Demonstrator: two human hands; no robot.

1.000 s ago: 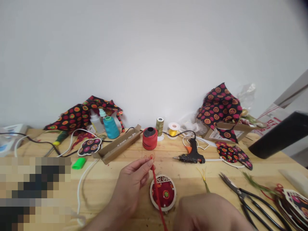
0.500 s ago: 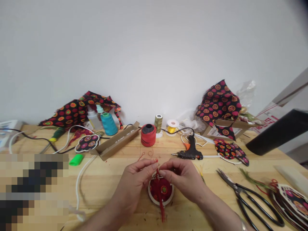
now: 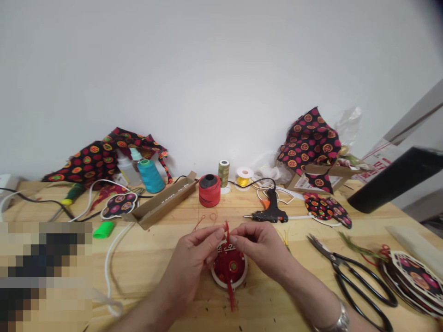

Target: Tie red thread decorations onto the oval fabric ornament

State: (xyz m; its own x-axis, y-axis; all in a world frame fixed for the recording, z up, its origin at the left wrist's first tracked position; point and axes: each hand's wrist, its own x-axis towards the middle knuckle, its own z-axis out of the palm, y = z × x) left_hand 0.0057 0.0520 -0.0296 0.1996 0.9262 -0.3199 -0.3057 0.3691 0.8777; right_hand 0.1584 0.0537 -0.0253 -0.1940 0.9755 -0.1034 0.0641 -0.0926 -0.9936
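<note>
Hands: left hand (image 3: 195, 258) and right hand (image 3: 261, 246) meet at table centre, fingertips almost touching, both pinched narrow on one strand.
Cord: thin red cord (image 3: 227, 230) is pinched between thumb and forefinger of each hand; its top pokes up just above the fingertips, and the rest runs down toward 6 o'clock, ending in a frayed tail past the disc's near edge.
Disc: round white-rimmed ornament with red patterned fabric face (image 3: 229, 269) lies flat on the pale wooden table (image 3: 166, 258), directly under the fingers, cord lying across it.
Spool: red thread spool with black core (image 3: 209, 190) stands at 12 o'clock from the hands, well apart.
Glue gun: black hot-glue gun with orange trigger (image 3: 270, 213) lies at 1 o'clock, nozzle pointing left.
Scissors: black-handled scissors (image 3: 349, 272) lie at 3 o'clock of the right hand, blades toward the hands.
Tray: long brown cardboard tray (image 3: 162, 206) sits at 11 o'clock, angled.
Cone: teal thread cone (image 3: 150, 176) stands beyond the tray near the wall.
Wrist: metal band (image 3: 341, 320) shows on the right wrist.
</note>
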